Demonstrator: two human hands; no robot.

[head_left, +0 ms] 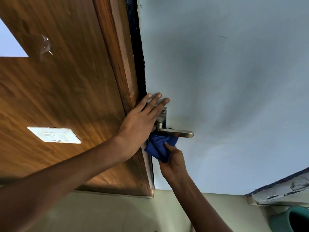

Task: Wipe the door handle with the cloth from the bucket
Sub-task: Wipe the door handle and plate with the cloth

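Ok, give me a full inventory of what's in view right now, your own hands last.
door handle: one, silver lever, on the pale blue door, centre.
cloth: one, blue, bunched under the handle.
door: one, pale blue, right.
wood panel: one, brown, left.
switch plate: one, white, on the wood panel.
bucket: one, green, bottom right corner.
left hand: flat, open, against the door edge.
right hand: grip on the cloth.

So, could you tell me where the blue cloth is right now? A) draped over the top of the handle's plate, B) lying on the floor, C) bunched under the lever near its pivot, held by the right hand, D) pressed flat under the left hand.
C: the cloth is bunched under the lever by the pivot, gripped by the right hand, while the left hand rests flat and empty on the door edge.
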